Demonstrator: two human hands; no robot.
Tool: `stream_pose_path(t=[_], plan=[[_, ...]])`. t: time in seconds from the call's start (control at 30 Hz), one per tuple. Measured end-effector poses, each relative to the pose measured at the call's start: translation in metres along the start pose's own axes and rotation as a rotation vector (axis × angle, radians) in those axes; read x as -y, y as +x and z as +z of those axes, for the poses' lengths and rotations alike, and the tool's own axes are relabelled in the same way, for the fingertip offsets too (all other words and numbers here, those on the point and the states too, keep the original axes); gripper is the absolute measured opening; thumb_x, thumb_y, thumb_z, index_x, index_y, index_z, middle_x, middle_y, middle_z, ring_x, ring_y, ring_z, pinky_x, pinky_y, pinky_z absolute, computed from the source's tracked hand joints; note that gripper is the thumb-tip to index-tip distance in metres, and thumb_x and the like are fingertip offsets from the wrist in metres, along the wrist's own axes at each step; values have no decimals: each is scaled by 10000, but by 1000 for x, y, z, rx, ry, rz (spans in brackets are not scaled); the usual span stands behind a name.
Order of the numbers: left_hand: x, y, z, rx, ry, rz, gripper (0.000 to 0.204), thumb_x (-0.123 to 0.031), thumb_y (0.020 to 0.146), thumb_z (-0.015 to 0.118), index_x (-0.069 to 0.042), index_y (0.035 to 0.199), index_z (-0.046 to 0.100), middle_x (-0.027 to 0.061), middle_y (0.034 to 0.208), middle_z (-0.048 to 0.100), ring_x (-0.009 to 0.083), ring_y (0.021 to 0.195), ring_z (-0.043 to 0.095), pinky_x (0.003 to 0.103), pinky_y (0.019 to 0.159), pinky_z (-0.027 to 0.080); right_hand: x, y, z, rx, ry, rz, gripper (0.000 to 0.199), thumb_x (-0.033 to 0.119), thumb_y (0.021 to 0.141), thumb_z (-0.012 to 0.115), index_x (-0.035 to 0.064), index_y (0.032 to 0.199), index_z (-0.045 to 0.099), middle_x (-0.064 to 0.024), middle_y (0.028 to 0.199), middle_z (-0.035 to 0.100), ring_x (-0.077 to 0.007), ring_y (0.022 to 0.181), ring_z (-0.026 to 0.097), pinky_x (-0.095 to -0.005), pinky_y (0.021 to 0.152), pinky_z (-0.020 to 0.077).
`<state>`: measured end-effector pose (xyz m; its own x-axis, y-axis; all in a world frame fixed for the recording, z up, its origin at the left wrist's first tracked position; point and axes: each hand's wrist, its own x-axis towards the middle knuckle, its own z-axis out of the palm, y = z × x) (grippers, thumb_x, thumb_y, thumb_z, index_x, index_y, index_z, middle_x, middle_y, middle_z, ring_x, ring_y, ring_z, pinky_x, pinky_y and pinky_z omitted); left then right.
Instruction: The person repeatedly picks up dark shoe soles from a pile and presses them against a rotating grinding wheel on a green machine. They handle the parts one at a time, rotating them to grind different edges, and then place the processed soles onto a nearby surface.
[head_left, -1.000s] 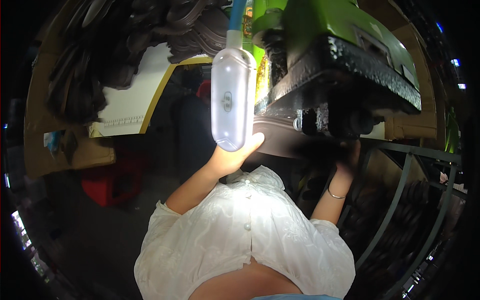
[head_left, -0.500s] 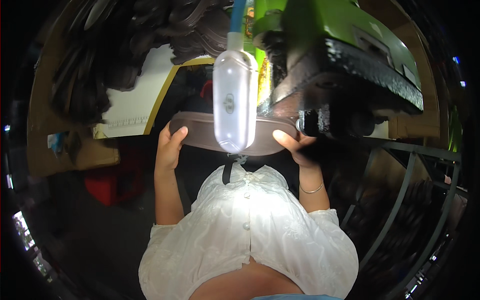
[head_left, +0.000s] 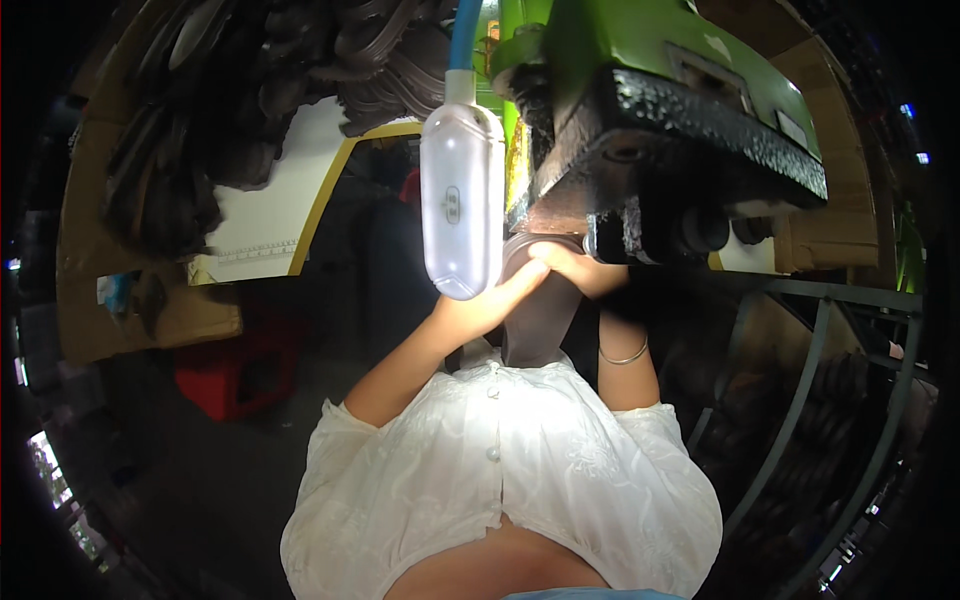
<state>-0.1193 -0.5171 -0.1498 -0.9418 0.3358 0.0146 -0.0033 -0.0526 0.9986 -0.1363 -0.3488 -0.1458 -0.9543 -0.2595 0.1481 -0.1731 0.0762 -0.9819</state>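
A brown shoe sole (head_left: 541,322) now points down toward my body, its rounded far end under the head of a green and black machine (head_left: 690,130). My left hand (head_left: 487,305) has closed on the sole's left edge, partly hidden behind the lit white lamp (head_left: 462,205). At the far end of the sole, my right hand (head_left: 585,272) grips the right edge, close below the machine's black part. Both thumbs nearly meet on top of the sole. The fingers beneath it are hidden.
Dark soles (head_left: 390,60) are heaped at the upper left beside a white board with a yellow edge (head_left: 325,200). A red stool (head_left: 235,375) stands low on the left. Cardboard (head_left: 165,320) lies above it. A grey metal rack (head_left: 800,400) is on the right.
The sole has turned from lying crosswise to pointing toward my body. My left hand has moved right, next to my right hand, which stays near the machine.
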Motion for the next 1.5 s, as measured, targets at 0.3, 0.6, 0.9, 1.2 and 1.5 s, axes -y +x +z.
stream_pose_path(t=[0.3, 0.6, 0.9, 1.2, 1.5], plan=[[-15, 20, 3, 47, 16, 105, 381, -87, 762, 650, 5, 1104, 510, 127, 1033, 573, 199, 929, 562, 312, 817, 462, -73, -104, 33, 348, 289, 566, 607, 197, 697, 739, -25, 1190, 465, -151, 1173, 506, -233, 1103, 467, -324, 929, 375], [-9, 16, 2, -31, -84, 59, 221, -122, 785, 659, 11, 959, 631, 124, 947, 641, 187, 912, 595, 295, 814, 474, -61, -111, 10, 293, 121, 457, 426, 145, 691, 741, -39, 1039, 577, -119, 993, 611, -176, 929, 562, -282, 820, 441], [18, -21, -37, -60, -134, -278, 211, -178, 858, 572, -2, 972, 604, 63, 838, 632, 120, 709, 580, 242, 661, 472, -39, -108, -93, -156, 395, 292, 429, -32, 608, 667, -57, 1027, 579, -111, 938, 634, -162, 834, 601, -271, 798, 453], [5, -51, -62, -345, -236, -265, 202, -148, 842, 582, 2, 975, 558, 21, 742, 589, 57, 614, 527, 190, 513, 395, -11, -40, -46, -223, 472, 23, 387, -3, 648, 658, -63, 1020, 570, -85, 917, 625, -127, 837, 579, -246, 781, 445], [30, -73, -104, -306, 20, -418, 201, -69, 807, 489, 13, 967, 580, 2, 765, 593, 44, 612, 499, 199, 543, 404, 23, -10, 14, -92, 246, -135, 315, -92, 691, 666, -58, 988, 569, -90, 988, 607, -136, 914, 567, -274, 820, 458]])
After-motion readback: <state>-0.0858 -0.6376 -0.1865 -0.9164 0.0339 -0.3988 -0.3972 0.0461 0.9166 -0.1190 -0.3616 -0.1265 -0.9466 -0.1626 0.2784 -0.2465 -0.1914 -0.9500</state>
